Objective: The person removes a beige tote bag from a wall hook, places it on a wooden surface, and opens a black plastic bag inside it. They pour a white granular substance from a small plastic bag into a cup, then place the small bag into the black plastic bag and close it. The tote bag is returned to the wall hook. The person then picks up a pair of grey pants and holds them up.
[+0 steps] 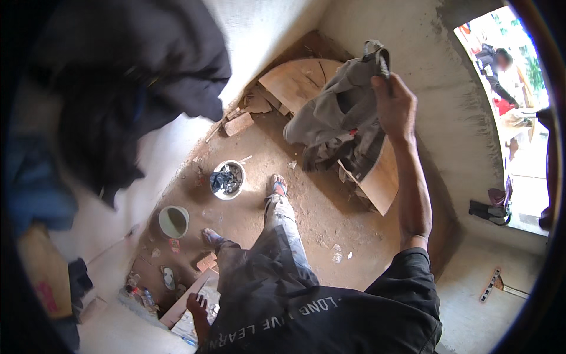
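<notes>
My right hand (394,109) is raised at the upper right, its fingers closed round the waistband end of a pair of grey trousers (348,109). The cloth hangs bunched and folded to the left of the hand, with a small red spot on it. Low at my left side hangs my left hand (198,307), its fingers apart and nothing in them. Below it lie a board (183,304) and a pale sheet. Dark clothing (135,76) hangs large and close at the upper left, beside the white wall.
Two buckets stand on the dirt floor: one (237,180) with rubble and dark cloth, the other a pale bucket (173,222). A curved wooden board (300,79) leans in the far corner. Cloth lies on the sill (492,209) at the right opening; another person (498,71) is outside.
</notes>
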Demonstrator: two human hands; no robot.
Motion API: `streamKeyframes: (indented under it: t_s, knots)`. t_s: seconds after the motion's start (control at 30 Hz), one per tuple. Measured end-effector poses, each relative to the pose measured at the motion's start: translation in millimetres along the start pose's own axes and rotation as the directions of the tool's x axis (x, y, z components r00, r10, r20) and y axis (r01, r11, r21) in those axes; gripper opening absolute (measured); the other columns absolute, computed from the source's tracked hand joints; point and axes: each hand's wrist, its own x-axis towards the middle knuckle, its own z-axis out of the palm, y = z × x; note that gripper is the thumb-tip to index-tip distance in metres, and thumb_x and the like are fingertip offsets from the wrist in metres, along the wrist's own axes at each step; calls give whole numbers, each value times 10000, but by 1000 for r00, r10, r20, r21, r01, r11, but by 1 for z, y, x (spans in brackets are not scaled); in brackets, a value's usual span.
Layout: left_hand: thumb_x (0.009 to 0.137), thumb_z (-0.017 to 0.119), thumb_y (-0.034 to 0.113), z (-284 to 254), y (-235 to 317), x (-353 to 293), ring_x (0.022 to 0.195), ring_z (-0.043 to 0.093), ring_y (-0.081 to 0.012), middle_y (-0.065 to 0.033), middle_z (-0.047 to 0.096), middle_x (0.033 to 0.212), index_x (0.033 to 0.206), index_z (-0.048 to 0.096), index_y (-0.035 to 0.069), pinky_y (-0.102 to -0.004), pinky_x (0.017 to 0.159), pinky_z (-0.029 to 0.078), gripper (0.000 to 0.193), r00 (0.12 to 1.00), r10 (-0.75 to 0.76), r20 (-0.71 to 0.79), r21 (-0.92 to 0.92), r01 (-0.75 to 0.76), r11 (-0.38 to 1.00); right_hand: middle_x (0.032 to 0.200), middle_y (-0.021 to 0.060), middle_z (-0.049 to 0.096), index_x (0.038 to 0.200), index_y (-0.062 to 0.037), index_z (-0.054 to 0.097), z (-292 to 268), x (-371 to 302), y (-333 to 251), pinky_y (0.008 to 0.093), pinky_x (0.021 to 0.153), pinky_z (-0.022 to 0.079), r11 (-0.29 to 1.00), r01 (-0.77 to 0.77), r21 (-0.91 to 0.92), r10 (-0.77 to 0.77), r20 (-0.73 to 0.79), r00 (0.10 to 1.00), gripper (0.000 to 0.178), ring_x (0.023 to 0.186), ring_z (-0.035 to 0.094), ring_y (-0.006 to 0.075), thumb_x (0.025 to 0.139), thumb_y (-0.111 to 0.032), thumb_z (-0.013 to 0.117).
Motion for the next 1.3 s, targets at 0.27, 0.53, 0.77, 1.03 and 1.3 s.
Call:
streamKeyframes:
  t_s: [0.27,0.53,0.77,1.03,1.3]
  knots:
    - [919,655,126,156,-10,-107,808,690,-194,-128,704,998,1196,661,-58,-321,673,560,333,868,427,252,532,-493,689,755,179,642,1046,-40,685,157,78,272,378,673,501,995,-103,1,101,166,981,351,681,614,251,1011,-388,656]
    - [944,643,156,155,-27,-152,796,705,-182,-109,696,1066,1302,601,-32,-303,583,532,406,974,223,36,552,-205,809,979,213,735,1059,-104,705,271,136,444,525,802,535,931,-231,-283,293,200,935,387,970,698,438,983,-478,639]
    - [927,626,163,138,-43,-159,791,653,-188,-76,682,859,972,674,-9,-317,673,530,184,901,373,222,779,-394,488,1129,134,756,1076,-247,789,325,131,506,488,910,581,791,-369,-488,500,168,849,220,1072,719,370,904,-328,677]
    - [978,651,204,154,-44,-199,878,696,-162,-80,692,1105,1323,624,22,-311,688,546,392,971,239,-7,490,-205,847,1017,257,713,938,-71,718,284,5,444,482,753,560,984,-177,10,125,668,733,194,908,710,439,948,-229,606]
    - [904,760,266,133,-11,-160,1039,729,-264,-127,759,1109,1082,750,56,-397,910,569,275,752,658,48,388,-621,681,798,4,633,935,-102,678,213,-93,156,372,603,501,908,-10,419,-395,863,316,251,672,573,152,1035,-315,590]
